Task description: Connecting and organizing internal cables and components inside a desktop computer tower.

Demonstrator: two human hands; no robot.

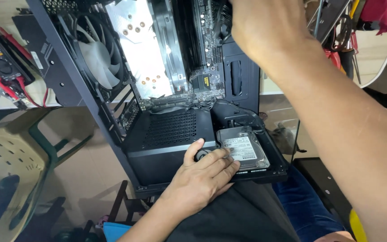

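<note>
Hands: left hand lies flat, fingers spread, fingertips pressing the near edge of the hard drive — not clamped round it. Right hand is up inside the PC case near the motherboard; its fingers run out of the top of view, so can't tell its grip. The case seems propped on the person's lap, with no desk under it. The drive sits label-up on the case's lower right ledge, just beside the perforated shroud. Its long axis runs roughly near-to-far, tilted slightly. Looks like the drive-seating step — the next move likely calls for aligning it with its bay. The rear fan is at upper left.
</note>
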